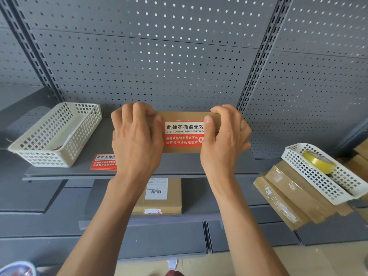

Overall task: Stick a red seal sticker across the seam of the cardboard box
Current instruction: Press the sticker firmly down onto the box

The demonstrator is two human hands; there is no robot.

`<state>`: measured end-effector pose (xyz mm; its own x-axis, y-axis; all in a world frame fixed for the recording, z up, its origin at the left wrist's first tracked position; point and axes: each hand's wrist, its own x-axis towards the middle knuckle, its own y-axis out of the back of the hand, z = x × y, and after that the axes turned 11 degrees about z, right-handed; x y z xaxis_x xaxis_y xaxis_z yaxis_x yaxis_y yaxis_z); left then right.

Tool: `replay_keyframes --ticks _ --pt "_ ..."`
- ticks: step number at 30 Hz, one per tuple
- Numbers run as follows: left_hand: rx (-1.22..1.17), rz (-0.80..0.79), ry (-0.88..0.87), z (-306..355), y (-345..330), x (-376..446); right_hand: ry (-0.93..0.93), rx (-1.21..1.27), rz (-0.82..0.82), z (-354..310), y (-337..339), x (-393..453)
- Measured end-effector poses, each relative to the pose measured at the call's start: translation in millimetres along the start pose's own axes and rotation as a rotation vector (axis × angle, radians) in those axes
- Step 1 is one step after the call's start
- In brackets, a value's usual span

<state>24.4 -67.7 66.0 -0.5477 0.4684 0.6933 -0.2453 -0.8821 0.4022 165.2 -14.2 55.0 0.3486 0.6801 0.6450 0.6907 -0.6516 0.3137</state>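
Observation:
A flat brown cardboard box [184,116] rests on the grey shelf [179,168], its near face turned toward me. A red and white seal sticker [183,134] with black and white characters lies on that face. My left hand [135,140] grips the box's left end, fingers curled over its top edge. My right hand [223,140] grips the right end, its thumb pressed on the sticker's right edge. A sheet of red seal stickers [102,162] lies on the shelf, partly hidden by my left wrist.
A cream plastic basket [57,134] stands at the shelf's left. At the right, a white basket [322,174] holding a yellow tape roll [318,161] sits on stacked cardboard boxes [288,196]. A labelled box [159,196] lies on the lower shelf. Pegboard [159,56] backs the shelves.

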Motion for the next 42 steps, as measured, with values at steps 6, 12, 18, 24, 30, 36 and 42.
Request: replay_keyframes --ticks 6,12,18,24,30,36,42 --pt "-0.015 0.000 0.031 5.3 1.0 -3.0 -0.053 0.048 0.016 -1.8 0.9 0.7" --pt "0.031 -0.022 0.003 3.3 -4.3 -4.4 -0.004 -0.004 -0.023 1.8 0.7 0.6" --pt "-0.022 -0.031 0.014 6.3 -4.5 -9.2 -0.001 -0.001 0.012 8.1 2.6 2.2" --pt "-0.005 -0.033 0.004 10.5 -5.7 -12.3 0.029 0.004 -0.073 5.8 5.6 -0.6" --pt "0.027 -0.101 0.005 12.6 2.2 -12.8 0.105 -0.027 -0.137 9.6 8.2 1.2" --pt "0.004 -0.108 -0.021 9.4 6.8 -10.6 0.087 0.079 -0.173 13.8 11.4 4.5" --pt "-0.055 -0.139 -0.007 2.7 13.9 -6.7 0.077 0.163 -0.204 19.8 17.1 10.1"
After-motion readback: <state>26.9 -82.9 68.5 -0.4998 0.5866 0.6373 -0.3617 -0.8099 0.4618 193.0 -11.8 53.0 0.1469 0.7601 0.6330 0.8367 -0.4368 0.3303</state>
